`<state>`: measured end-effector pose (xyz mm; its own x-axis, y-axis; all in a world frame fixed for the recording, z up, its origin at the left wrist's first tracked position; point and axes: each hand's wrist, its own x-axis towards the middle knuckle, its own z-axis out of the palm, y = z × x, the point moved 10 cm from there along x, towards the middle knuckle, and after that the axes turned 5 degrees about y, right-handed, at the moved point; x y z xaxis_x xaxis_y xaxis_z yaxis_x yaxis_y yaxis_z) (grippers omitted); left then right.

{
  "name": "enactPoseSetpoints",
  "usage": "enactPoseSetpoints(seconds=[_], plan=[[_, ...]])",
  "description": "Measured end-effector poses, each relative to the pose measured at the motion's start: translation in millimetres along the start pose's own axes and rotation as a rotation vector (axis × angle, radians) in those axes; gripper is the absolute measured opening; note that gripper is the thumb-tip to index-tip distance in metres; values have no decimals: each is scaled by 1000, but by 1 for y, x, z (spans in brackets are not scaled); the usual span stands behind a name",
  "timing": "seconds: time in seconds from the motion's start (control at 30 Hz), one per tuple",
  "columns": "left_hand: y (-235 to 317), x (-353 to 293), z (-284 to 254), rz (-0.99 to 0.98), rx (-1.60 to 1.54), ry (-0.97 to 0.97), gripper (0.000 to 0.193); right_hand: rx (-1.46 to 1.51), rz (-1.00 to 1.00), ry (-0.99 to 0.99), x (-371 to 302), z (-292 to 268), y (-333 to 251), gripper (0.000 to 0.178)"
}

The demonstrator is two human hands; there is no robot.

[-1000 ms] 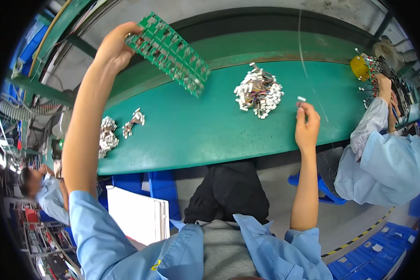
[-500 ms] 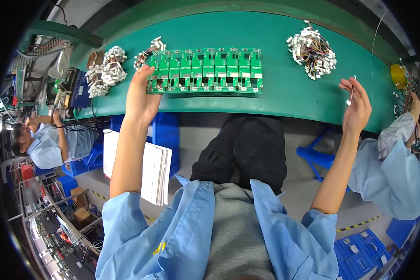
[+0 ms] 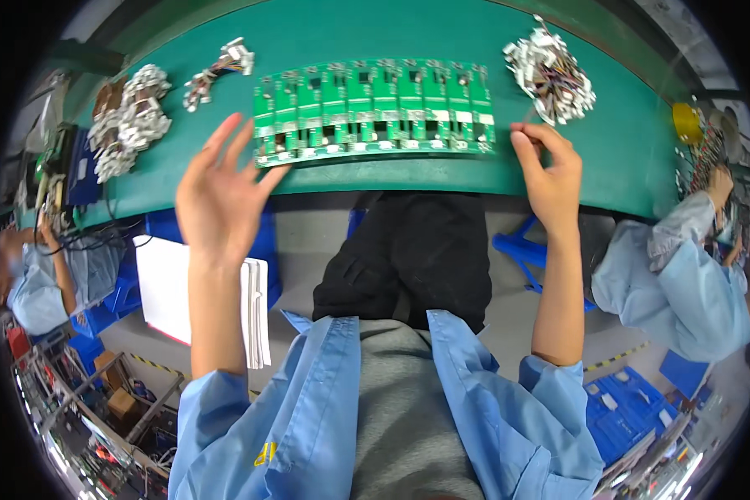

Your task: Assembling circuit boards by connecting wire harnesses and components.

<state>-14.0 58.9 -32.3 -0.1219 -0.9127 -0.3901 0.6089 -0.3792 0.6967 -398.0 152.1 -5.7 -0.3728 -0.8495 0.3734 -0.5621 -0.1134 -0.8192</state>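
Left hand (image 3: 223, 198): While its bare fingers spread apart and point away from the body, its thumb is by the near left corner of the long rectangular green circuit board (image 3: 360, 117); contact cannot be told.
Right hand (image 3: 554, 173): wrist straight, fingers curled, thumb and forefinger close together just off the board's right end; blur hides whether they pinch anything.
Circuit board: one, at the middle of the smooth green tabletop surface (image 3: 367, 177), by its near edge; its long axis runs left to right, nearly along that edge.
Cable bunches: three, all white-plugged: a tangled round heap (image 3: 554, 79) beyond the right hand, a small bunch (image 3: 239, 57) beyond the left, a larger pile (image 3: 137, 117) toward the surface's left end.
Neighbours: two people in light-blue clothing, one on each side.
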Motion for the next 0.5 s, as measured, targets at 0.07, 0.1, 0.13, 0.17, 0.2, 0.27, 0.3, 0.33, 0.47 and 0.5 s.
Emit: enactPoseSetpoints(seconds=[0.07, 0.1, 0.13, 0.17, 0.2, 0.27, 0.3, 0.33, 0.47, 0.5], plan=[[-3, -12, -7, 15, 50, -22, 48, -136, -93, -27, 3, 5, -7, 8], [10, -20, -16, 217, 288, 67, 44, -199, -137, -45, 3, 11, -7, 8], [22, -31, -19, 420, 527, 150, 40, -262, -179, -62, 1, 14, -7, 7], [25, -36, -27, 578, 692, 105, 36, -287, -166, -58, 0, 12, -7, 7], [22, -42, -32, 740, 852, 54, 33, -197, -80, -47, 1, 8, -1, 7], [-12, -60, -3, 788, 946, -254, 31, -4, 84, -26, 2, 2, 9, 8], [-39, -78, 27, 847, 1030, -559, 30, 90, 163, -10, 2, -3, 13, 9], [-63, -91, 46, 833, 1095, -745, 27, 81, 164, -14, 3, -4, 11, 9], [-154, -130, 93, 893, 1412, -1501, 8, 402, 494, -45, -4, -4, 22, 11], [-161, -127, 96, 904, 1397, -1507, 8, 390, 489, -37, -3, -4, 19, 11]])
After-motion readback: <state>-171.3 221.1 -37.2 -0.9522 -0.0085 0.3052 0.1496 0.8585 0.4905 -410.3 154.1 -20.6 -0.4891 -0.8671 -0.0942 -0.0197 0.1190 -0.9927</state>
